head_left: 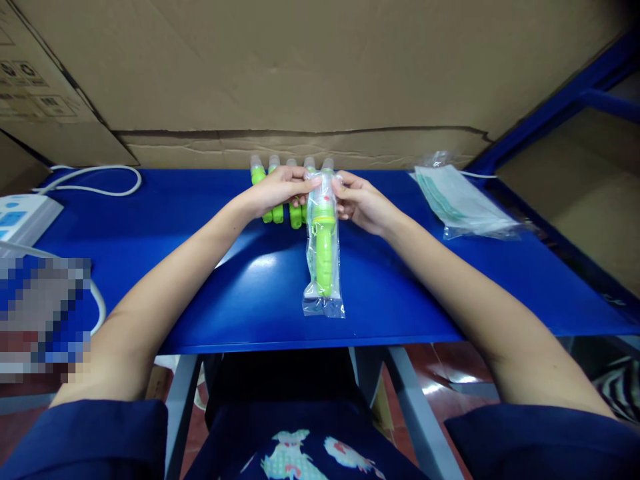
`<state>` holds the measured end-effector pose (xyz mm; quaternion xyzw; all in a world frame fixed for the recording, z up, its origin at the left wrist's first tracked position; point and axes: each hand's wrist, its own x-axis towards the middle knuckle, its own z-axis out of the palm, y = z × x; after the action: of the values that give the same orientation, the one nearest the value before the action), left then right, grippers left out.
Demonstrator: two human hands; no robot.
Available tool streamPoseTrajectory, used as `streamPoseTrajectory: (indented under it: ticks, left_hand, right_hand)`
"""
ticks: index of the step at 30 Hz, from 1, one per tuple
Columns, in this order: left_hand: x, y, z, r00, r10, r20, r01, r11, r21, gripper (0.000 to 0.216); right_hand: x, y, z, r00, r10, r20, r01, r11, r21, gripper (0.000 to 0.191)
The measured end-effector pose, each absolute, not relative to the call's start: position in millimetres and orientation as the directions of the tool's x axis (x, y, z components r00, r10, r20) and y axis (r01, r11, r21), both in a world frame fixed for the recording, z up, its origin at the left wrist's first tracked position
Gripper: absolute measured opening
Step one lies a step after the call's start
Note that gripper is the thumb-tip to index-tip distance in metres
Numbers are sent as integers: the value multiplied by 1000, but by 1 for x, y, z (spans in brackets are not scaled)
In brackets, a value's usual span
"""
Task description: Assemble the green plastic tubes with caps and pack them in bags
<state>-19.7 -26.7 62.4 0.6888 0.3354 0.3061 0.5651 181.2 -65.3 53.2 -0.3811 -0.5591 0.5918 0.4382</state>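
Observation:
Between my two hands is a clear plastic bag (311,267) with a green-handled, clear-capped tool (325,257) inside; its exact kind I cannot make out. My left hand (283,189) pinches the upper left edge of the bag with thumb and fingers. At the upper right edge, my right hand (363,202) pinches it the same way. The bag's lower end points toward me, over the blue tabletop. Behind my hands several like green tools (257,173) with clear caps lie side by side, partly hidden by my fingers and the bag.
A packet of clear plastic bags (457,193) lies at the right. On the left are a white power strip (37,217) and a white cable (115,190). Cardboard (300,67) walls the back of the blue table (240,313). A blue metal frame (545,107) rises at the right.

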Motion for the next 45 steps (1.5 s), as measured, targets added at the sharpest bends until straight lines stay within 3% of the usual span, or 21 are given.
streamPoseTrajectory:
  ticks: [8, 15, 24, 33, 45]
  left_hand:
    - [-20, -23, 56, 628, 778, 21, 189, -179, 966, 56]
    - [-20, -21, 56, 603, 794, 79, 185, -235, 954, 49]
    - [-18, -27, 65, 615, 782, 100, 207, -282, 937, 51]
    - [-17, -29, 65, 610, 783, 121, 247, -333, 910, 54]
    - [-14, -20, 56, 594, 738, 319, 205, -523, 828, 51]
  right_hand:
    - [183, -64, 49, -334, 939, 79, -97, 49, -994, 41]
    - [184, -61, 47, -329, 942, 67, -77, 44, -996, 57]
    - [189, -54, 41, -351, 931, 98, -93, 69, -993, 58]
    - [181, -57, 41, -292, 925, 244, -68, 235, -970, 63]
    - [181, -55, 36, -175, 874, 453, 137, 477, -868, 65]
